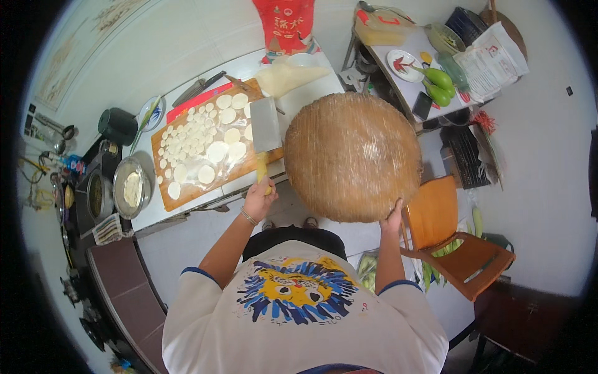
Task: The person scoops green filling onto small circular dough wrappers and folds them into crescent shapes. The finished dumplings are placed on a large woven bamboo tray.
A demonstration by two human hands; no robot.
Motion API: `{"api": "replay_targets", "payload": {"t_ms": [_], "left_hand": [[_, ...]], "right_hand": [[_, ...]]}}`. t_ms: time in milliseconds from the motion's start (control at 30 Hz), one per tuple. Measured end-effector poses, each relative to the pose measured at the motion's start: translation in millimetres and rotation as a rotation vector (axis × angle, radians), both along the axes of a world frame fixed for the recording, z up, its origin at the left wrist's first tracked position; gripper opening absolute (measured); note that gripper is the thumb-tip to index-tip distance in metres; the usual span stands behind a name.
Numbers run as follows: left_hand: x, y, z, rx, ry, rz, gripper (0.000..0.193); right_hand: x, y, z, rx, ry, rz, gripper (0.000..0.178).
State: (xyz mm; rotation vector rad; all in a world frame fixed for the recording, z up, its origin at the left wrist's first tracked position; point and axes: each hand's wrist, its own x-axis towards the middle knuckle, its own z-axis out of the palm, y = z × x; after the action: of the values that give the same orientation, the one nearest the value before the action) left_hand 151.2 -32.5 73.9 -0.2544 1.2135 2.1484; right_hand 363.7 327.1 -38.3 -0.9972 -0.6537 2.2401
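My left hand [260, 194] is closed round the yellow handle of a cleaver [266, 124]. Its broad grey blade points away from me over the right edge of a wooden board [168, 198]. Flour-dusted on that board lie several small dough pieces [187, 134] and larger flat dough rounds [217, 151]. With my right hand [392, 217] I grip the near right rim of a big round brown tray [352, 156], which looks wrapped in clear film. The tray is held up to the right of the table; my fingers under it are hidden.
Left on the white table [146, 218] stands a metal bowl with dough [132, 187]. Behind the board are a knife [215, 79] and a red bag [285, 25]. A side table at right holds green vegetables [439, 87] and a phone [422, 106]. A wooden chair [436, 215] stands close by my right hand.
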Motion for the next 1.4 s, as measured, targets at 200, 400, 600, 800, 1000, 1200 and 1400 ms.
{"api": "replay_targets", "payload": {"t_ms": [200, 400, 600, 800, 1000, 1200, 1400], "left_hand": [[7, -21, -2, -0.028, 0.027, 0.052, 0.029], [9, -23, -9, -0.035, -0.020, 0.088, 0.026], [7, -24, -11, -0.081, -0.017, 0.100, 0.027], [6, -25, -8, -0.112, -0.028, 0.128, 0.027], [1, -12, -1, -0.150, -0.048, 0.144, 0.029], [-7, -18, -13, -0.088, -0.038, 0.053, 0.030], [-13, -11, -17, -0.147, -0.056, 0.048, 0.030]], "right_hand": [[-51, 33, -68, -0.034, -0.320, 0.159, 0.043], [-95, 29, -50, 0.100, -0.598, 0.169, 0.031], [-103, 67, -84, 0.156, -0.473, 0.185, 0.046], [-107, 110, -73, 0.130, -0.429, 0.145, 0.048], [-93, 78, -86, 0.107, -0.373, 0.154, 0.049], [-75, 62, -91, 0.141, -0.312, 0.177, 0.050], [-65, 16, -66, 0.032, -0.306, 0.121, 0.041]]}}
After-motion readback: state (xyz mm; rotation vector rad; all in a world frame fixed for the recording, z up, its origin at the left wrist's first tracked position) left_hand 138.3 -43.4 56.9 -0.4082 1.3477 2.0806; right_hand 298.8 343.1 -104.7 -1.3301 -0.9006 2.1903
